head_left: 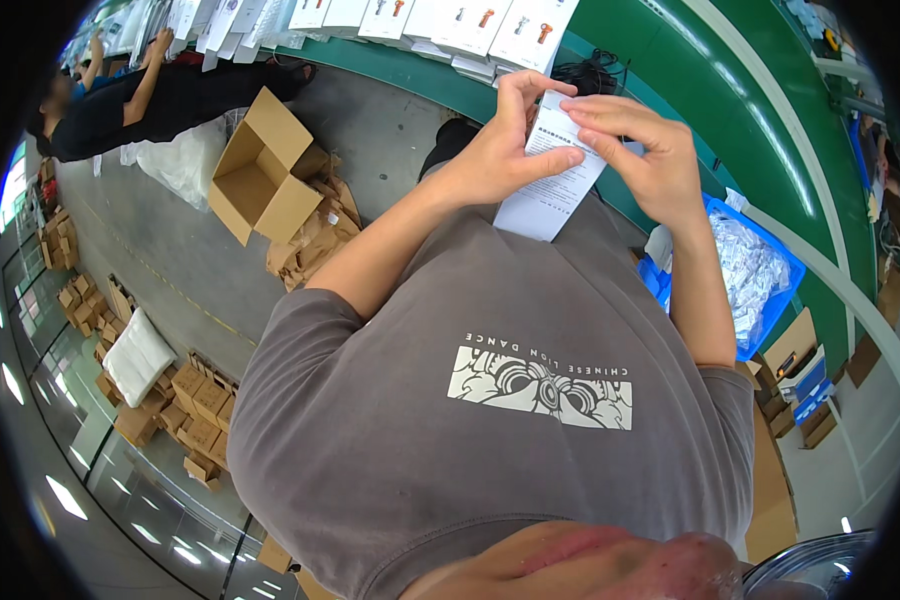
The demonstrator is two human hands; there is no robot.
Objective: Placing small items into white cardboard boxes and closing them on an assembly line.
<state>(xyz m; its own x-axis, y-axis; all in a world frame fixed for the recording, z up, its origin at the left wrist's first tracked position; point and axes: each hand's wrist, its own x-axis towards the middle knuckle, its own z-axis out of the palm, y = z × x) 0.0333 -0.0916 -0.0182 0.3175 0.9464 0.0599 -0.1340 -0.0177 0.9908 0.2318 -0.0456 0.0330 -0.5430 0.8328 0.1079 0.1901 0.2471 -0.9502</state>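
Setting: workshop with a grey floor and a green bench (670, 60) carrying white boxes (440, 20).
Hard to see: print on the leaflet (555, 185) is too small to read; another person (120, 100) is partly cut off.
Hands: left hand (500, 150) and right hand (640, 150) each pinch the leaflet's top, at chest height.
Containers: blue bin (780, 300) holds small clear packets; open carton (260, 170) looks empty.

Around you — a grey concrete floor (170, 250), a long green surface (770, 120), and stacked cardboard boxes (185, 405) by glossy windows.
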